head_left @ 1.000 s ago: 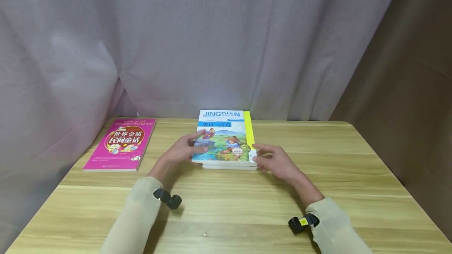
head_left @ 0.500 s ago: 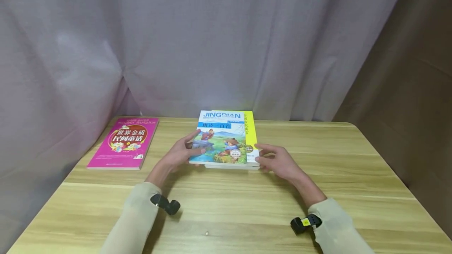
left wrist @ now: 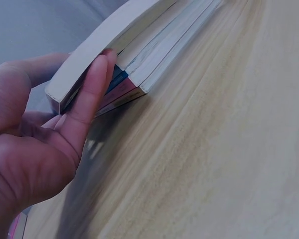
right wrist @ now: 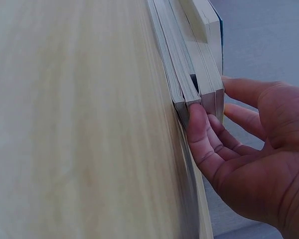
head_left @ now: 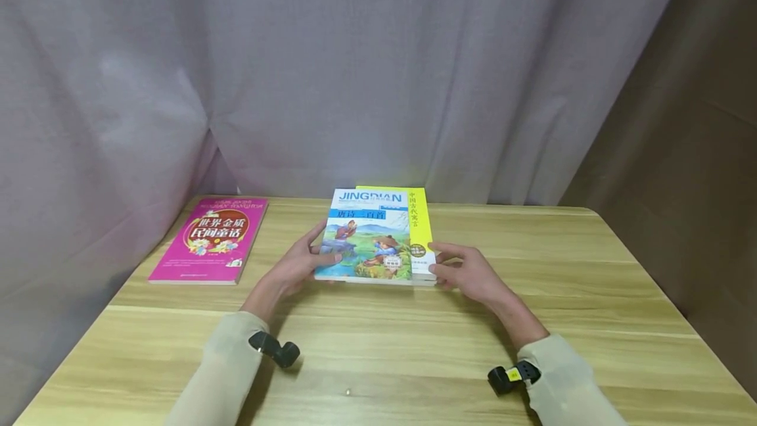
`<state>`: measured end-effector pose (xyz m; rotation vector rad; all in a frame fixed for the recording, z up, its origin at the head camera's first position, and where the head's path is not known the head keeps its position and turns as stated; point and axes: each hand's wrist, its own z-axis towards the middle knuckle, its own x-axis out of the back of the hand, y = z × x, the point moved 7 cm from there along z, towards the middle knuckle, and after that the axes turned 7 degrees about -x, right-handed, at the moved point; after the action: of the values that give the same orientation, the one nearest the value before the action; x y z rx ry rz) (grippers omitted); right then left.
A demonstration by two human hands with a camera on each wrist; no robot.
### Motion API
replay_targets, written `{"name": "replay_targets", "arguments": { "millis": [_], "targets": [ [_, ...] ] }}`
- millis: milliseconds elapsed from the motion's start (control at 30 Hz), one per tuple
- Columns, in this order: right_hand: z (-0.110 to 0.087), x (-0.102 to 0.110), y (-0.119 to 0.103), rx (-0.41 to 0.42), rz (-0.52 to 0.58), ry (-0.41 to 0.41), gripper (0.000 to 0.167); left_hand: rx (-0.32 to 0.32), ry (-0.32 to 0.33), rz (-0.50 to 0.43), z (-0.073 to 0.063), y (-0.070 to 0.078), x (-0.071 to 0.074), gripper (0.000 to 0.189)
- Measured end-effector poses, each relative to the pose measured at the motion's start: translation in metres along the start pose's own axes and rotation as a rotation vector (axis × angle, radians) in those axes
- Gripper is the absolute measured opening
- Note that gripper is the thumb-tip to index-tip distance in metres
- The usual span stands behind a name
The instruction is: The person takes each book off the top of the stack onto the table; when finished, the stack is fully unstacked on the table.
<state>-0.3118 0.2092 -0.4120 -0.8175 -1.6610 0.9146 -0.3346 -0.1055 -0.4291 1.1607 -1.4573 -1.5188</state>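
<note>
On top of a stack lies a blue-and-white paperback book [head_left: 369, 235] with a painted river scene, shifted left of the yellow-covered book [head_left: 420, 225] beneath it. My left hand [head_left: 292, 265] grips its left edge, thumb on the cover and fingers underneath. In the left wrist view this top book [left wrist: 89, 55] sits raised and tilted, apart from the lower books [left wrist: 134, 74]. My right hand [head_left: 473, 273] holds the right edge of the lower stack. In the right wrist view its fingertips lie at the corners of the stacked books [right wrist: 204, 94].
A pink book [head_left: 209, 242] lies face up at the left of the wooden table [head_left: 378, 360]. A grey curtain [head_left: 378, 71] hangs right behind the table's back edge. Both sleeves carry black wrist cameras.
My left hand has slid the top book leftward and slightly toward me, baring more of the yellow cover. My right hand has stayed at the stack's right edge.
</note>
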Motion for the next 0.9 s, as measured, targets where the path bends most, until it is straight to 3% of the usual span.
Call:
{"name": "replay_targets", "arguments": {
  "millis": [133, 600, 900],
  "targets": [
    [0.002, -0.001, 0.003, -0.002, 0.001, -0.002, 0.059, -0.004, -0.003, -0.045, 0.0, -0.002, 0.0, 0.099],
    [0.002, -0.002, 0.005, -0.004, -0.012, 0.002, 0.06, -0.067, 0.021, -0.044, -0.012, 0.009, 0.009, 0.096],
    [0.003, 0.001, 0.004, 0.009, -0.005, 0.003, 0.06, -0.135, 0.065, -0.032, -0.028, 0.033, 0.037, 0.094]
  ]
}}
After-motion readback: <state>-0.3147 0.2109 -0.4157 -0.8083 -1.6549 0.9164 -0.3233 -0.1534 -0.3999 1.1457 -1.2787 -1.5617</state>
